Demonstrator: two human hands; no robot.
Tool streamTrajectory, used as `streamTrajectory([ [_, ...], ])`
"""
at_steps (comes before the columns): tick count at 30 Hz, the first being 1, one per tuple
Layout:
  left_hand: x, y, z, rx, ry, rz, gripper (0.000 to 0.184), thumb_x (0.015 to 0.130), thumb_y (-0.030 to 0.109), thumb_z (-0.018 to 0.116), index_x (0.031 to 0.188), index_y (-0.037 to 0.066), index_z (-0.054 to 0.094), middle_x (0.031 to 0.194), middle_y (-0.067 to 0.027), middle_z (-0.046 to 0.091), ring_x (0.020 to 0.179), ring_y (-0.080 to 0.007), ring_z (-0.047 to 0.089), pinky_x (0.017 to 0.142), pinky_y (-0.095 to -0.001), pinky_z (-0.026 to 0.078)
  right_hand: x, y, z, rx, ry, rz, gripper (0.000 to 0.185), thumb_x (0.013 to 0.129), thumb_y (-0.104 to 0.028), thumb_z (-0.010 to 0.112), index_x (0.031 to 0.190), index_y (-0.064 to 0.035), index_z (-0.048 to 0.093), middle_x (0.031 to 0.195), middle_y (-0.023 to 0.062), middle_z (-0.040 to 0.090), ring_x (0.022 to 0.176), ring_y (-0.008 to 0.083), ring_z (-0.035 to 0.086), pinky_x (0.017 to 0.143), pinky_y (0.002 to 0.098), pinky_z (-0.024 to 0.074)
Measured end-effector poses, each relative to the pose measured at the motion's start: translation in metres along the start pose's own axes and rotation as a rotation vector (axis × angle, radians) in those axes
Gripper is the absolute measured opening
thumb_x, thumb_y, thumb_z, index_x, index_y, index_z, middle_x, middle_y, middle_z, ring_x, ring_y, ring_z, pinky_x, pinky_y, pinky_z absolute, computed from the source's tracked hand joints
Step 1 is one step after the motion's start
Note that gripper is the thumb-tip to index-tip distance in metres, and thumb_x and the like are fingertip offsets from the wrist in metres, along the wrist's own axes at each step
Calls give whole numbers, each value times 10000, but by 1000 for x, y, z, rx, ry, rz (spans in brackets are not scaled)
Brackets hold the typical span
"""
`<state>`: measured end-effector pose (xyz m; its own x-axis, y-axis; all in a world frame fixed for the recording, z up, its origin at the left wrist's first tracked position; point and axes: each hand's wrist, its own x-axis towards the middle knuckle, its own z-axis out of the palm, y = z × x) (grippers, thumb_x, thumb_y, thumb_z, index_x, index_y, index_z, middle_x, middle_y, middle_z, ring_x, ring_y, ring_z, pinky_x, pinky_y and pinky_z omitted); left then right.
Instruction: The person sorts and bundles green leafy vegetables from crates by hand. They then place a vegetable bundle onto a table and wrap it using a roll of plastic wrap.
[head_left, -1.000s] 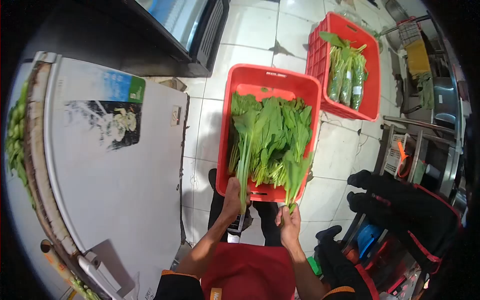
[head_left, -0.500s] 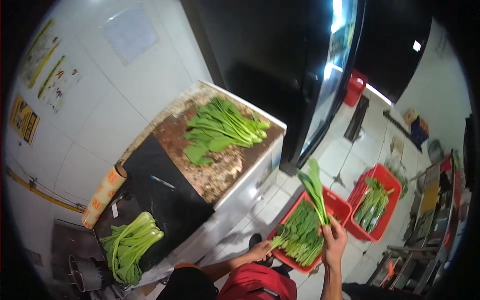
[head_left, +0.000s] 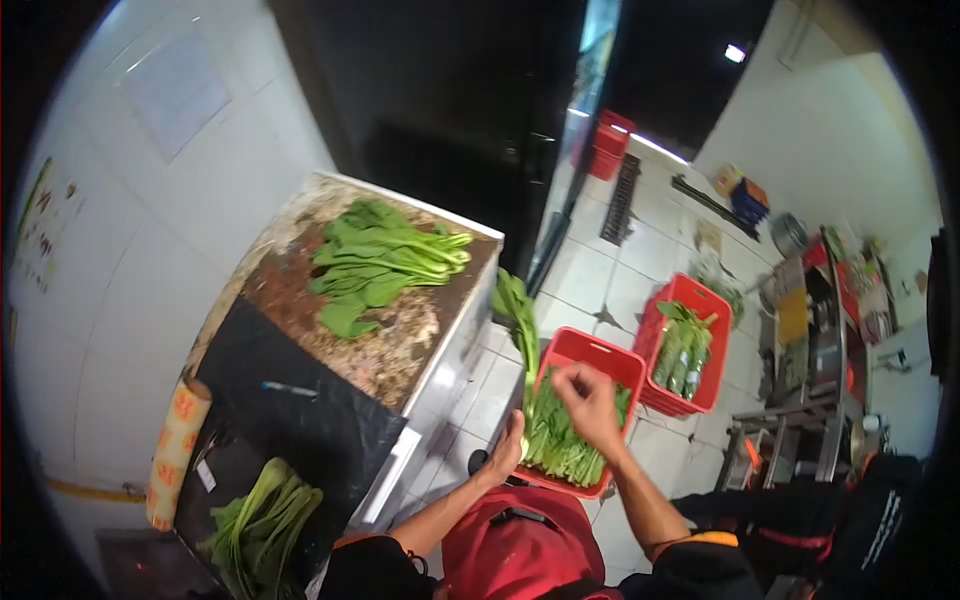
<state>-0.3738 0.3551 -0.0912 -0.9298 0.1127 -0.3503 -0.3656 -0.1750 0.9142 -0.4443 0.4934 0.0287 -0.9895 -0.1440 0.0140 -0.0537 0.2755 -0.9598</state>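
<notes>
In L hand (head_left: pixel 508 452); greens (head_left: pixel 524 330) raised vs. prev.

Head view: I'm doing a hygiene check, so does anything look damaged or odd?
Yes: the brown, white-sided worktop has pale, ragged patches beside the loose green leafy vegetables, unlike the plain black sheet nearby. The surface looks worn or peeling, though dirt is possible.
</notes>
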Motion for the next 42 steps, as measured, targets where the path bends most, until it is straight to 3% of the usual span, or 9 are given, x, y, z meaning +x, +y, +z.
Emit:
streamTrajectory([
  [4,11,20,40,84,-105,366,567,1029,371,222,1470,14,199,1504,-158,247,1378,-238,256,1117,-322,210,-59,15,0,-270,80,18,202,846,-111,663,1003,11,627,970,134,646,763,155,636,695,309,514],
  [10,30,24,95,-49,-163,415,474,1020,290,357,1408,24,310,1180,-82,490,1071,-141,488,953,-300,400,-77,39,-49,220,386,186,427,851,-73,665,1243,27,532,998,80,649,813,110,607,712,231,495],
  [14,45,74,140,-704,-358,-237,547,951,458,485,1294,45,374,1126,-122,561,982,-248,593,828,-369,492,-107,34,-81,240,439,268,298,878,-72,623,1163,13,603,933,25,619,780,63,569,672,208,471],
  [18,65,70,176,-656,-281,-251,518,938,467,500,1174,6,493,1070,-129,601,986,-283,615,821,-388,503,-133,51,-85,-30,853,67,244,901,-79,581,1119,26,614,892,68,625,745,93,601,681,216,473],
  [21,73,46,187,-691,-206,-282,361,975,405,459,1055,54,483,698,18,429,576,-107,418,566,-266,412,-155,31,-104,373,951,135,234,905,-72,575,1098,59,598,903,89,632,765,125,629,693,229,485],
  [28,117,5,186,-801,-29,-417,297,1008,345,400,961,63,482,589,44,294,465,-77,295,433,-240,298,-186,-17,-180,-454,517,-859,252,801,-21,625,1053,-27,613,976,112,656,908,271,662,841,378,548],
  [32,91,30,178,-720,-87,-353,310,1002,383,398,971,87,486,617,30,318,499,-96,332,468,-250,326,-104,32,-309,-922,674,-824,322,753,-66,668,1070,-75,609,1032,102,648,976,269,633,853,382,529],
  [35,60,54,185,-756,-75,-197,311,988,407,422,978,103,487,671,11,362,584,-116,385,552,-268,367,-63,47,-364,-880,917,-354,295,784,-106,689,1055,-6,633,1021,179,642,882,328,641,812,394,526],
  [42,14,108,183,-681,-96,195,367,982,398,443,1184,93,422,932,-36,560,902,-157,531,870,-339,411,-94,34,-217,206,-138,40,765,748,-97,777,1403,-103,382,1345,127,467,1116,225,557,868,314,490],
])
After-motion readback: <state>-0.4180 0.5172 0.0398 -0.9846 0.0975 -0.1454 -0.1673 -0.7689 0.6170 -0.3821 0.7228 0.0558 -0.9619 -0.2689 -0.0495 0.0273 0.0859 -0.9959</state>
